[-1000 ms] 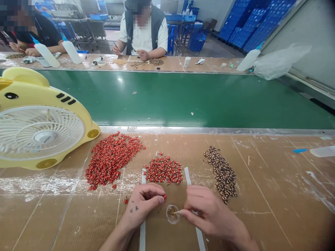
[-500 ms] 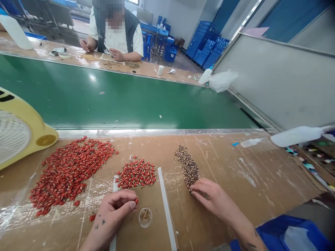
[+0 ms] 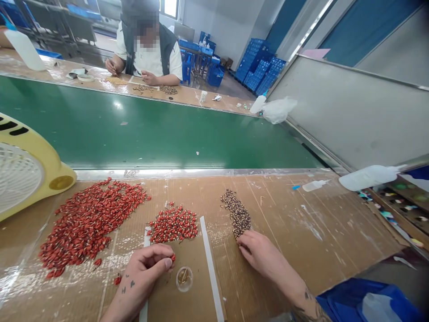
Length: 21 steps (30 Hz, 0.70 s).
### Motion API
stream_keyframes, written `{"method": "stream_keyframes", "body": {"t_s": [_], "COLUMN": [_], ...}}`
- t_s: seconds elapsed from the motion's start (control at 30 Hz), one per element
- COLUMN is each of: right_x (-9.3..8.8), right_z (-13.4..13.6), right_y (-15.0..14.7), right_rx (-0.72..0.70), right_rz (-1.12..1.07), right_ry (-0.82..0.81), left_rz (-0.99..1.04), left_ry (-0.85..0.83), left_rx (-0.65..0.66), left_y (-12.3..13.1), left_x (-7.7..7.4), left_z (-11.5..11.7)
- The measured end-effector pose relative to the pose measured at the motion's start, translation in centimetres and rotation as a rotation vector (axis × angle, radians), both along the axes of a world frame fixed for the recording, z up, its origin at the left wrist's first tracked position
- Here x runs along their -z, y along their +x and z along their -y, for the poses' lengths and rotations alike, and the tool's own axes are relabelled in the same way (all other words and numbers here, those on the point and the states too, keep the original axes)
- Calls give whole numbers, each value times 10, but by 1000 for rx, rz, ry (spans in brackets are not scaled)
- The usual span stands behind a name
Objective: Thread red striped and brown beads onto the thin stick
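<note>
Between the thumb and fingers of my left hand [image 3: 147, 273] is a small red piece [image 3: 173, 258], mostly covered by the fingertips. Just right of it a small clear round dish [image 3: 184, 279] lies on a brown board [image 3: 182, 304] edged with pale strips. My right hand [image 3: 259, 251] rests at the near end of a pile of small dark-and-cream beads [image 3: 238, 214]. Its fingertips are pinched together there; what they hold, if anything, is hidden. At the board's far end sits a small heap of red pieces with pale tips [image 3: 174, 223].
A larger heap of red pieces [image 3: 87, 223] spreads at left, beside a yellow fan [image 3: 50, 165]. Past the table edge runs a green belt [image 3: 150, 134], with a co-worker [image 3: 149, 58] seated beyond it. White squeeze bottles [image 3: 368, 177] lie at right.
My right hand's thumb and fingers have drawn closer together at the dark beads. My left hand keeps its grip on the red piece. The view has shifted slightly.
</note>
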State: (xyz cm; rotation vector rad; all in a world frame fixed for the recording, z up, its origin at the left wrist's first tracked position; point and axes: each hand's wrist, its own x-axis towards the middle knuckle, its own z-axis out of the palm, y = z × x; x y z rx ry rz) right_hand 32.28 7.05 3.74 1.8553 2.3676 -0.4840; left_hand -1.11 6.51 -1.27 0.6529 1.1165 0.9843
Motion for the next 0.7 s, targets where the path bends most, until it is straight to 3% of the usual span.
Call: {"method": "stream_keyframes", "body": {"t_s": [0.2,0.33,0.43,0.53,0.7], "right_x": [-3,-11,-15,-13,-2], "right_z": [0,3,5,2,-11], "right_y": [-2,1,-8,-31,-92], "right_rx": [-35,-27,62,170,188], "right_rz": [-3,-255,-511,-758,-1154], "right_ry": [50,81,79,41,-89], "left_rz": [9,20,27,15,1], "left_ry": [21,40,83,122,215], "left_rx": [29,21,37,30,-15], "left_y": [-1,-1,0,3,6], "left_x": [0,2,1,-2,-9], "left_z": [-1,-1,-1,-1,-2]}}
